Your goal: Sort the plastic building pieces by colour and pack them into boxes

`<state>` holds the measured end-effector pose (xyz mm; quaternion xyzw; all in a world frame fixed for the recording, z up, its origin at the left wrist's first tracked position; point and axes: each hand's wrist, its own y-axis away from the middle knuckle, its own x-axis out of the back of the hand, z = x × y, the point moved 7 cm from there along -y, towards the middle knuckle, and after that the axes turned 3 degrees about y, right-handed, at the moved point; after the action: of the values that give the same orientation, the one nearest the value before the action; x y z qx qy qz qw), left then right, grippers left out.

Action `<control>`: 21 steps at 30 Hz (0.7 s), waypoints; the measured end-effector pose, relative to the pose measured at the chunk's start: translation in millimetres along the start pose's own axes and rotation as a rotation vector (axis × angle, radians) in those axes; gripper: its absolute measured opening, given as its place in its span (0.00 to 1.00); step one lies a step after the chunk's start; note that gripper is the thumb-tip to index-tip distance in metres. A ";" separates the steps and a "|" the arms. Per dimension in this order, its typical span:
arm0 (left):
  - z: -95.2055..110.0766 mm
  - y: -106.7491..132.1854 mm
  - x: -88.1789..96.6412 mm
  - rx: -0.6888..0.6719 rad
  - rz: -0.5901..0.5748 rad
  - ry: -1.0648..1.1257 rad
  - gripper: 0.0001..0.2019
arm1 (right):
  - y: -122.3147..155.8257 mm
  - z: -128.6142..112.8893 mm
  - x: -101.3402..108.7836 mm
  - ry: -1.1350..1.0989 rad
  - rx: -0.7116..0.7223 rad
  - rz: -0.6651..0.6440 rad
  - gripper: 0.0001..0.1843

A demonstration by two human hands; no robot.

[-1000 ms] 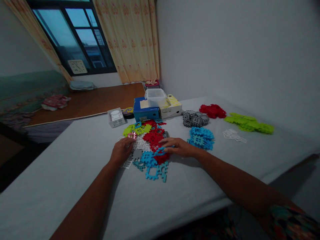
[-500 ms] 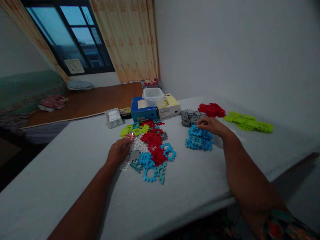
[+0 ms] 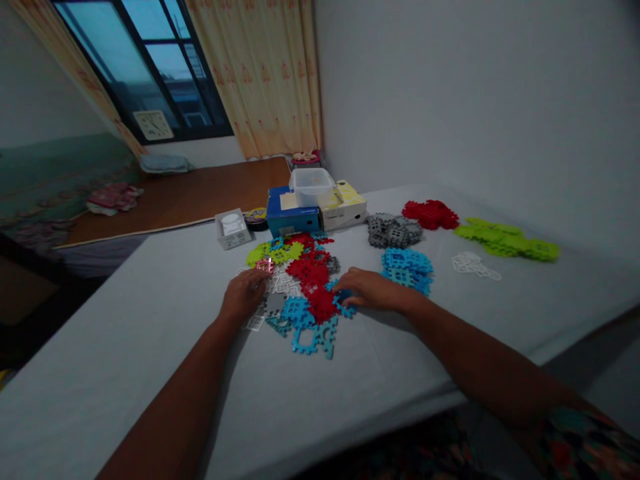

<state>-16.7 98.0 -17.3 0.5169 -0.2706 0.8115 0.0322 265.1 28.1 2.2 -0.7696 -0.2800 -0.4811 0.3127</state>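
Note:
Notched plastic building pieces in several colours lie in a mixed heap. My left hand (image 3: 244, 293) is at the heap's left side, its curled fingers closed on the lower edge of a pink piece (image 3: 265, 265). Right beside it are white frame pieces (image 3: 284, 283) and a grey square piece (image 3: 275, 304). My right hand (image 3: 373, 289) reaches in from the other side, thumb and fingers apart over a blue ring-shaped piece (image 3: 345, 308), partly hiding it. Red pieces (image 3: 309, 272) run through the middle of the heap.
Sorted piles stand to the right: blue (image 3: 407, 268), grey (image 3: 394, 230), red (image 3: 430, 214), lime green (image 3: 507, 238) and white (image 3: 475, 265). Behind the heap a clear plastic tub (image 3: 313, 187) sits on a blue box (image 3: 293, 217) and a yellow-white box (image 3: 345, 207).
My right hand has moved left from the top of the blue pile to the heap's right edge. My left hand stays by the pink piece. The view has shifted slightly.

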 end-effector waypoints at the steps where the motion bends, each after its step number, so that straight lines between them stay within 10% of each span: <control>1: 0.7 -0.1 0.4 -0.001 -0.001 -0.002 0.16 | -0.4 1.1 -2.1 0.009 -0.009 -0.018 0.14; 8: 2.4 0.5 2.1 -0.014 -0.005 -0.019 0.17 | 3.7 11.7 19.0 0.002 -0.075 0.053 0.09; 17: -1.8 -1.7 -0.3 -0.023 -0.009 -0.053 0.18 | 75.6 98.7 94.1 0.210 -0.563 0.195 0.08; 21: -1.1 -1.6 0.2 -0.037 0.001 -0.037 0.17 | 68.0 89.1 94.9 0.266 -0.559 0.300 0.07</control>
<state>-17.2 99.8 -16.9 0.5310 -0.2864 0.7967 0.0365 401.3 63.3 44.2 -0.7885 0.0220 -0.5842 0.1909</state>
